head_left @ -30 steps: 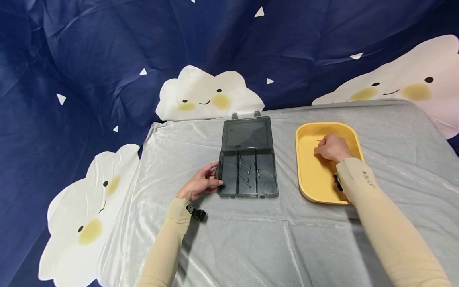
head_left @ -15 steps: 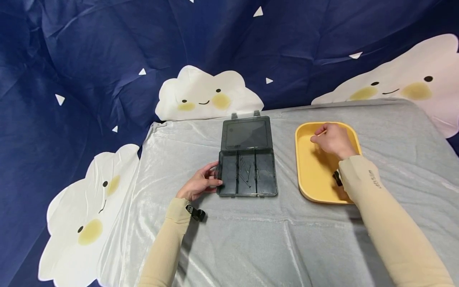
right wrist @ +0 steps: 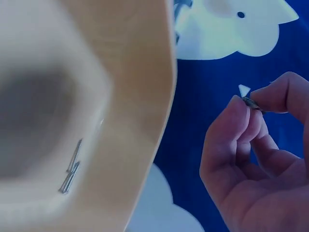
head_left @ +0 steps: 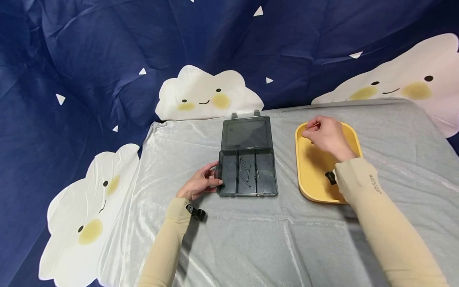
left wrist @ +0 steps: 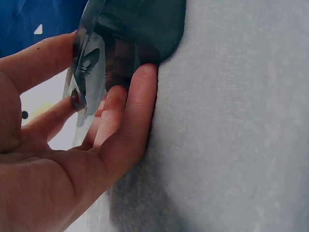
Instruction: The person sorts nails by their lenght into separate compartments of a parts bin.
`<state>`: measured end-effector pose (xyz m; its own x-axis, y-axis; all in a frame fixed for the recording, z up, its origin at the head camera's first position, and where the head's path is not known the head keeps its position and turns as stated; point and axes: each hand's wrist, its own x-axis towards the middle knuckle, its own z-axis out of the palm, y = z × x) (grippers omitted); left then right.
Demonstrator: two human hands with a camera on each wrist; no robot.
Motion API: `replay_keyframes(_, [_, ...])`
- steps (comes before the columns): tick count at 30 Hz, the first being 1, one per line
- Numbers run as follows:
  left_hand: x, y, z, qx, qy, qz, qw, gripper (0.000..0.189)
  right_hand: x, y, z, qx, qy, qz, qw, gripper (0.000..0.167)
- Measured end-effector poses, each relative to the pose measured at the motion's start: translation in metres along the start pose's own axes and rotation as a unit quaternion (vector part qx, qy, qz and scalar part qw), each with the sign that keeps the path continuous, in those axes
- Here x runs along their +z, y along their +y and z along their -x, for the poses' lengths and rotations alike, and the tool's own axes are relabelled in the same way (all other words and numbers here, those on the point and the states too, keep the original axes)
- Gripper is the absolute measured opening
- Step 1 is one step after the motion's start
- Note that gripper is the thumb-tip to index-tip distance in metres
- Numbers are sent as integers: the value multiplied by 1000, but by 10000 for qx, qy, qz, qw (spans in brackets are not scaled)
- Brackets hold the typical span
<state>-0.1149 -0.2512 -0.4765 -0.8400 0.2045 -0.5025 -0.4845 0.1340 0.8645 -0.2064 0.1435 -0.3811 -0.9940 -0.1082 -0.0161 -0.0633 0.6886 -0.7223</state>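
A dark, see-through compartment box (head_left: 264,175) lies with its lid (head_left: 246,133) raised back, several long thin screws (head_left: 247,173) in its middle compartment and a shorter one in the right compartment. My left hand (head_left: 201,182) grips the box's left side, thumb at the rim and fingers against the outer wall, as the left wrist view shows. Over the far part of a yellow tray (head_left: 305,179), my right hand (head_left: 328,133) pinches a small metal screw (right wrist: 251,103) between thumb and fingertips; most of it is hidden. Screws (right wrist: 71,166) lie in the tray's corner.
Grey velvety cloth (head_left: 251,239) covers the table. Behind it hangs a dark blue curtain (head_left: 215,40) with cloud faces. The tray's raised wall (right wrist: 145,121) stands beside my right hand.
My right hand has risen from the tray's floor and shifted toward its far left rim, with the screw in its fingertips. The left hand and the box have stayed put.
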Motion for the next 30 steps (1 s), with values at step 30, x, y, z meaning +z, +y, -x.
replay_keyframes(30, [1,0,0,-18,29,-23,10000,81,63,-37,41,-267,-114,-1042,9941,21])
